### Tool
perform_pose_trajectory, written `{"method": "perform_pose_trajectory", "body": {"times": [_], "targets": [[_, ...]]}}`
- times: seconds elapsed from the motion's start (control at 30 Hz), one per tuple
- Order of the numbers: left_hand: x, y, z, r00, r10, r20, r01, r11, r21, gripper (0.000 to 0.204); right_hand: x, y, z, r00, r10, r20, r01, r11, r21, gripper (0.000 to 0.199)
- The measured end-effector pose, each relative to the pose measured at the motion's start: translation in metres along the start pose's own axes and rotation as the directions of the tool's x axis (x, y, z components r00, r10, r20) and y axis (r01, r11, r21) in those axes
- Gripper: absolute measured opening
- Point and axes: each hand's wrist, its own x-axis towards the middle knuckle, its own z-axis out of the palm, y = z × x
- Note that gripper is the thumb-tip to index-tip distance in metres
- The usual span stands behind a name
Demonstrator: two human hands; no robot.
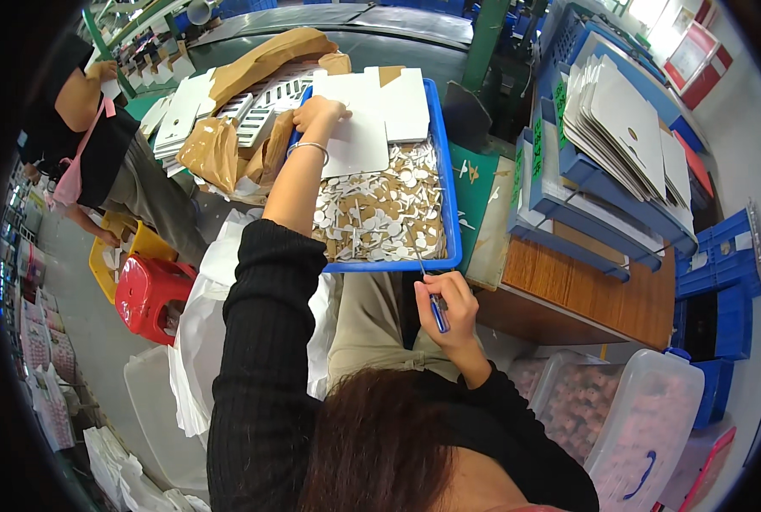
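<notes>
My left hand (pixel 319 113) reaches to the far end of a blue tray (pixel 455 213), its fingers bent and closed on a white card sheet (pixel 355 147). This sheet lies over the tray's contents, beside a stack of white cards (pixel 406 107) with some brown showing. Small white and brown card scraps (pixel 372 213) fill the near part of the tray. Close to the tray's near edge, my right hand (pixel 450 311) is wrapped round a slim tool with a blue handle (pixel 437 314). Its thin metal shaft points up over the scraps; the exact kind of tool is unclear.
Left of the tray lie slotted white pieces (pixel 256 124) and crumpled brown paper (pixel 209 154). Blue file trays (pixel 585 192) with white cards stand on a wooden cabinet (pixel 568 290) at right. A red stool (pixel 151 294) and another person (pixel 116 145) are at left.
</notes>
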Motion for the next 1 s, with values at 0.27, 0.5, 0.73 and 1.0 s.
{"method": "perform_pose_trajectory", "body": {"times": [0.27, 0.5, 0.73, 1.0], "targets": [[-0.018, 0.005, -0.004, 0.994, -0.080, -0.067, 0.075, 0.994, -0.081, 0.064, -0.001, 0.004, 0.003, 0.998, -0.061, -0.030, 0.060, 0.998, -0.017, 0.012], [-0.035, 0.010, -0.016, 0.947, -0.191, -0.260, 0.155, 0.976, -0.152, 0.053, -0.002, 0.008, 0.003, 0.994, -0.096, -0.048, 0.095, 0.995, -0.026, 0.012], [-0.051, -0.010, -0.036, 0.843, 0.379, -0.381, -0.531, 0.701, -0.477, 0.052, 0.012, 0.001, -0.013, 0.998, -0.032, 0.054, 0.028, 0.997, 0.070, 0.015], [-0.171, -0.080, -0.062, 0.714, 0.389, -0.583, -0.641, 0.027, -0.767, 0.045, 0.099, -0.001, -0.045, 0.950, -0.031, -0.311, 0.111, 0.963, 0.244, 0.058]]}}
